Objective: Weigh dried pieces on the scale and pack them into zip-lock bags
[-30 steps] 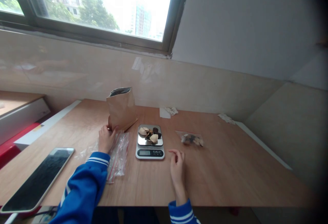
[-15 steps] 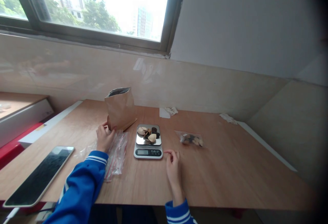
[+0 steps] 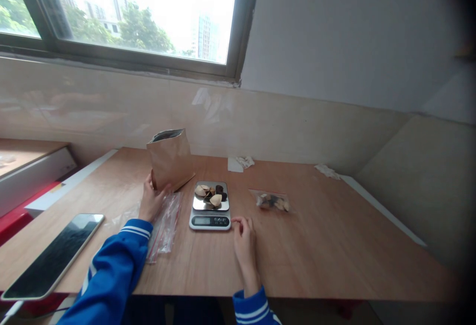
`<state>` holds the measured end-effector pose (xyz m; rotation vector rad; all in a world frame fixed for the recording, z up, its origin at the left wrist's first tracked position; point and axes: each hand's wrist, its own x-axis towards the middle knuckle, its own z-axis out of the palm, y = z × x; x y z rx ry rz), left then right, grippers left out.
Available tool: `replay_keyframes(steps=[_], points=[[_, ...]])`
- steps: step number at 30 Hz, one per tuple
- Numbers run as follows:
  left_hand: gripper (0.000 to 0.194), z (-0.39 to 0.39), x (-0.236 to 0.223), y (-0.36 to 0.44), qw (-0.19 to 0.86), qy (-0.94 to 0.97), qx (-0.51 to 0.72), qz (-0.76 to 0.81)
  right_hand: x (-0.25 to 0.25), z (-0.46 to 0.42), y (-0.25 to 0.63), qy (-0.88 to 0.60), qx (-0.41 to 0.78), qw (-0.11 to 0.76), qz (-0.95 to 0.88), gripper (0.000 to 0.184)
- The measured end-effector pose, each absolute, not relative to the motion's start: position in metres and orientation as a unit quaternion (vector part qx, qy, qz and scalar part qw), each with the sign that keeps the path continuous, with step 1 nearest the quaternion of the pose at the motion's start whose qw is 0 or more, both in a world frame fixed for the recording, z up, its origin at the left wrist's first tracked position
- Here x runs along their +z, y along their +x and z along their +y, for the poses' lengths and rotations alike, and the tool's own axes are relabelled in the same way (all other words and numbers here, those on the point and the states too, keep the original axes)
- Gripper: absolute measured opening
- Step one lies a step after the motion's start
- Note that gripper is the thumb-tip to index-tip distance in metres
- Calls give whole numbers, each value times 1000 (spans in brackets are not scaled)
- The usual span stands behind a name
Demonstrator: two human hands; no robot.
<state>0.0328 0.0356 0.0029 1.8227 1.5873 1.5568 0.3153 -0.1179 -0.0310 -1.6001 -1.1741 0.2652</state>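
Observation:
My left hand (image 3: 150, 202) is closed around the lower left side of a brown kraft paper bag (image 3: 170, 159), which stands upright with its top open. Beneath and beside that wrist lie clear zip bags with red seals (image 3: 165, 228). A small digital kitchen scale (image 3: 210, 222) sits in the middle, bearing several pale and dark dried slices (image 3: 211, 195) on its steel plate. Just right of the scale's front corner rests my right hand (image 3: 244, 238), fingers curled with nothing visible in them; the index fingertip is at the scale's edge. The scale's digits are too small to read.
A filled clear zip bag (image 3: 273, 202) of dried pieces lies right of the scale. On the left is a smartphone (image 3: 54, 258) with a white cable. Crumpled tissue (image 3: 245, 162) and a white paper (image 3: 235, 164) lie by the wall, with another tissue (image 3: 327, 171) farther right.
The view has shifted slightly, so everything appears a little farther left. My left fingers sit a bit higher along the paper bag's side. The scale and its slices look the same.

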Motion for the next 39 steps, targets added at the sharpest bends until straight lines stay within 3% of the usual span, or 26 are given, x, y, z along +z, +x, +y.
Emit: replay_keyframes(steps=[6,11,19,24,27,31,39], points=[[80,35,4,27,165,627,432,628,-28,-116,308,-644,137,587,-471,27],[68,37,-1,22,171,633,455,602,-6,-99,297,-631,130,560,-521,27],[68,36,0,24,195,627,456,601,63,-40,272,-671,83,374,-635,29],[62,36,-3,24,199,627,459,597,68,-24,266,-691,102,215,-683,42],[63,38,-6,23,197,628,452,602,65,-24,264,-699,92,169,-688,48],[62,40,-10,23,193,627,447,608,59,-26,260,-699,73,176,-690,42],[64,40,-11,23,191,632,447,603,41,-27,259,-698,47,299,-649,34]])
